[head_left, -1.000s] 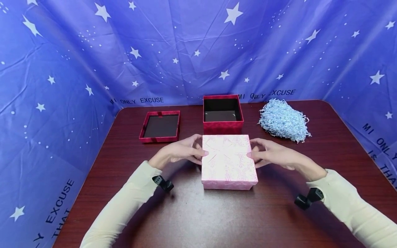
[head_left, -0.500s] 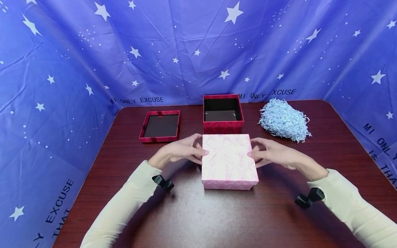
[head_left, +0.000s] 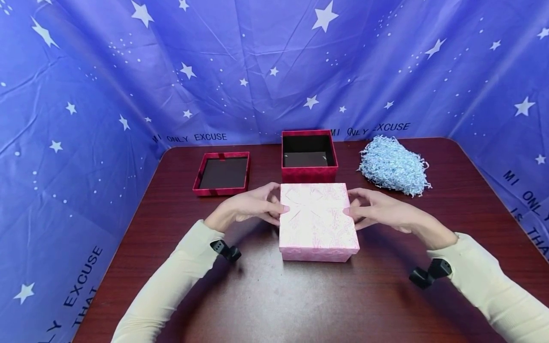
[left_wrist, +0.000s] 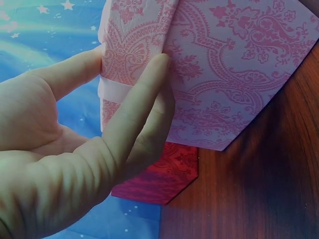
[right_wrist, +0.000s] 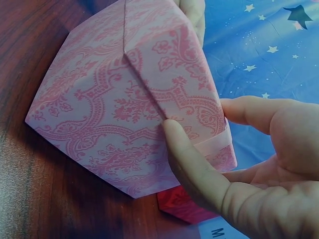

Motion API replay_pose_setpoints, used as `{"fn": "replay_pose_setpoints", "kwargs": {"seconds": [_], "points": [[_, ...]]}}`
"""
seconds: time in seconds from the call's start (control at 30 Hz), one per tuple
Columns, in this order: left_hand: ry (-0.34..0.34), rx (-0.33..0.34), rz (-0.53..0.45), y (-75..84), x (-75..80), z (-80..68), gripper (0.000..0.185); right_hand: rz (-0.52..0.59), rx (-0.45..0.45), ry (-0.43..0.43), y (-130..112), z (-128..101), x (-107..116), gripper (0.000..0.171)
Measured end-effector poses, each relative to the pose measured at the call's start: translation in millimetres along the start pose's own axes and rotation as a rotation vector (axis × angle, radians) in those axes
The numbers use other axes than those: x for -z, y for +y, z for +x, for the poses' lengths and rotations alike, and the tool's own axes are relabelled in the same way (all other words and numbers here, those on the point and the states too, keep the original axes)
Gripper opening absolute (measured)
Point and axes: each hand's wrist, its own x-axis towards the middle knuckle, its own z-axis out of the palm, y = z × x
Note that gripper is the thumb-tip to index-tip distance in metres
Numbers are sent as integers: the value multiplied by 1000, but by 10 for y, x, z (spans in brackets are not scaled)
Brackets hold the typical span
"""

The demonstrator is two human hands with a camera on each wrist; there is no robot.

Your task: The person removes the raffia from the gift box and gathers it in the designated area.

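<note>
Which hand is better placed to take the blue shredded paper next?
Likely the right hand: nearer the blue shredded paper, with the left hand beyond the pink gift box. Both grip its lid.

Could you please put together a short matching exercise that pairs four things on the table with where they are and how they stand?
Things:
1. pink patterned gift box
2. deep red box
3. shallow red lid
4. light-blue shredded paper

Places and states, as the head view shows them:
A. on the right of the back row, in a loose heap
B. closed, held at its sides by the left hand and the right hand
C. on the left of the back row, inside facing up
D. in the middle of the back row, standing open

Right pairs: 1-B; 2-D; 3-C; 4-A
</note>
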Motion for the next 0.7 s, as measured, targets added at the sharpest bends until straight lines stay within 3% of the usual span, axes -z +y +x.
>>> {"fn": "replay_pose_setpoints", "kwargs": {"seconds": [0.7], "points": [[4,-31,7,109,8,-73,75,-14,4,13,-71,-30,36,73]]}}
